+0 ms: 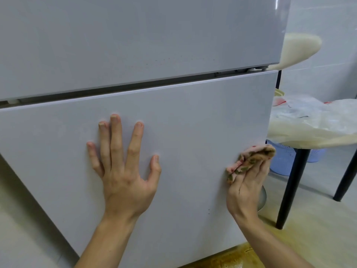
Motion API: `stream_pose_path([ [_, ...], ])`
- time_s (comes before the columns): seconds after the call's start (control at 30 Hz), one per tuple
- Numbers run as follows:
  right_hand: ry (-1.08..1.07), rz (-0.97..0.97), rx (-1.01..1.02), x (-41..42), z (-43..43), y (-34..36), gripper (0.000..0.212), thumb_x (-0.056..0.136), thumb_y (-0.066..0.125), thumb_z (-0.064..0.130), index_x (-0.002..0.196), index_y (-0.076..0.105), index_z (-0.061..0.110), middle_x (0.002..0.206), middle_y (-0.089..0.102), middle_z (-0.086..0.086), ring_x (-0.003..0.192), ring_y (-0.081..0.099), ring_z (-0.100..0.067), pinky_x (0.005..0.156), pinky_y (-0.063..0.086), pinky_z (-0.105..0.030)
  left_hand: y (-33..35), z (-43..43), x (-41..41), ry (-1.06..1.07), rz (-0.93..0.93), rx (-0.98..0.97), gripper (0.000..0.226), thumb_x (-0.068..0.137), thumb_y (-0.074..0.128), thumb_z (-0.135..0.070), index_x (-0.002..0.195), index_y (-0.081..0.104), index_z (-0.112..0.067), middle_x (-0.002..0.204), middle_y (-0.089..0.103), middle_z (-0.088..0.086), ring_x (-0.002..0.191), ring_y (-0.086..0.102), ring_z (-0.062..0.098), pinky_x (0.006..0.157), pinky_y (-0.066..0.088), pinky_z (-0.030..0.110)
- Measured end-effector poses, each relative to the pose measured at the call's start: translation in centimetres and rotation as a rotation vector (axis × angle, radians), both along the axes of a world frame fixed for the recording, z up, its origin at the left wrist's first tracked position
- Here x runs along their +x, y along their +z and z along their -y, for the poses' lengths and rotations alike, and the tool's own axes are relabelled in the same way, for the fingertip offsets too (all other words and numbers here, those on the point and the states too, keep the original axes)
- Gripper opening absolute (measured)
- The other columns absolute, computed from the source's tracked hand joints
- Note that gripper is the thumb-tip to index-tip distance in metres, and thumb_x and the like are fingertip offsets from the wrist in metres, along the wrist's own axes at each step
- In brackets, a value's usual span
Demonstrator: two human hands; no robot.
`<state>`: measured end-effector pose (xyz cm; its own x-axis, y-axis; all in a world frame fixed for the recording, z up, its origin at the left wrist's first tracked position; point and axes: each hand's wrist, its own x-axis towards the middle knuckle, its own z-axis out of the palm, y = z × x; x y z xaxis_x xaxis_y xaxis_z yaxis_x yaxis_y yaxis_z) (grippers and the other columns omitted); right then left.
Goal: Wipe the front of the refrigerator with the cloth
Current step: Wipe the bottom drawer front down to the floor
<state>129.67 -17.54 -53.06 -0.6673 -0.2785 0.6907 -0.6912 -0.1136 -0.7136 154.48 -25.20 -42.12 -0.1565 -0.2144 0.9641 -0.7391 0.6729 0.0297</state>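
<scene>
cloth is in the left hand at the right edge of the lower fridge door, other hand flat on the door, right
No: the head view shows the cloth in the right hand, at the right edge of the lower fridge door; the left hand lies flat on it.

Count:
- 1 refrigerator (193, 117) with 2 door panels, upper door (135, 39) and lower door (202, 190).
- 2 hands: left hand (123, 167), right hand (247, 186).
- 1 cloth (251, 157).
- 1 counter (309, 136) with 2 black legs in view, nearer leg (290, 188) and farther leg (346, 176).
- 1 pale blue basket (282, 161).
- At least 1 plastic bag (301, 109); it's too crumpled to separate further.
</scene>
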Motion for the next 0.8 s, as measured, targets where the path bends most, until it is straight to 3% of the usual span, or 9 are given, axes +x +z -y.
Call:
stream_pose_path([
  [0.07,-0.003,-0.027,-0.067,0.2,0.3,3.2,0.073,0.107,0.03,0.03,0.166,-0.006,0.007,0.175,-0.013,-0.005,0.162,-0.007,-0.02,0.132,0.001,-0.042,0.0,-0.1,0.1,0.003,-0.003,0.0,0.07,0.097,0.063,-0.037,0.161,0.042,-0.015,0.174,0.017,0.018,0.164,0.007,0.031,0.129,0.003,0.06],
  [0.17,-0.063,-0.191,-0.146,0.3,1.8,10.2,0.067,0.105,0.031,0.022,0.164,0.01,0.0,0.172,0.0,-0.026,0.16,-0.002,-0.043,0.13,-0.002,-0.057,0.2,-0.2,0.2,-0.003,0.013,0.003,0.069,0.099,0.063,-0.038,0.161,0.042,-0.016,0.174,0.017,0.018,0.164,0.007,0.032,0.13,0.004,0.06],
  [0.27,-0.081,-0.314,-0.205,1.4,3.2,14.0,0.064,0.105,0.034,0.021,0.165,0.013,0.012,0.17,0.008,-0.03,0.158,0.001,-0.049,0.128,-0.002,-0.063,0.2,-0.3,0.6,-0.001,0.025,0.001,0.068,0.099,0.063,-0.038,0.161,0.042,-0.017,0.174,0.017,0.016,0.164,0.009,0.032,0.13,0.004,0.059],
  [0.4,0.016,-0.572,-0.19,4.8,3.5,9.6,0.072,0.098,0.047,0.02,0.166,0.021,0.022,0.173,0.011,-0.017,0.159,0.006,-0.048,0.128,0.009,-0.063,0.3,0.1,1.3,0.0,0.061,-0.03,0.069,0.099,0.063,-0.043,0.161,0.041,-0.021,0.176,0.016,0.01,0.163,0.013,0.033,0.13,0.006,0.056],
  [0.5,0.087,-0.799,-0.031,6.3,3.0,2.4,0.067,0.103,0.048,0.028,0.166,0.023,0.03,0.175,0.01,-0.008,0.16,0.011,-0.041,0.129,0.01,-0.057,0.1,0.2,1.5,0.012,0.079,-0.032,0.069,0.101,0.062,-0.044,0.162,0.041,-0.019,0.176,0.015,0.011,0.163,0.012,0.034,0.13,0.005,0.055],
  [0.6,0.064,-0.899,0.133,6.1,1.9,-3.0,0.073,0.102,0.052,0.033,0.166,0.019,0.032,0.176,0.007,-0.004,0.162,0.008,-0.032,0.131,0.007,-0.05,0.3,0.2,1.4,-0.005,0.086,-0.026,0.07,0.1,0.062,-0.04,0.162,0.039,-0.018,0.176,0.014,0.012,0.164,0.01,0.034,0.13,0.003,0.056],
  [0.73,0.085,-0.994,0.122,4.5,1.2,-0.8,0.067,0.097,0.055,0.022,0.159,0.03,0.026,0.176,0.003,0.0,0.162,0.006,-0.027,0.131,0.01,-0.047,0.1,0.1,1.9,-0.014,0.096,-0.02,0.071,0.098,0.063,-0.036,0.162,0.039,-0.019,0.176,0.014,0.011,0.164,0.011,0.034,0.13,0.004,0.055],
  [0.8,0.1,-0.906,0.027,4.3,1.4,3.5,0.058,0.104,0.047,0.017,0.159,0.029,0.022,0.175,0.009,-0.003,0.162,0.009,-0.03,0.13,0.015,-0.051,-0.1,0.2,2.3,-0.005,0.086,-0.027,0.068,0.098,0.062,-0.035,0.161,0.041,-0.02,0.176,0.017,0.01,0.163,0.012,0.035,0.13,0.005,0.056],
])
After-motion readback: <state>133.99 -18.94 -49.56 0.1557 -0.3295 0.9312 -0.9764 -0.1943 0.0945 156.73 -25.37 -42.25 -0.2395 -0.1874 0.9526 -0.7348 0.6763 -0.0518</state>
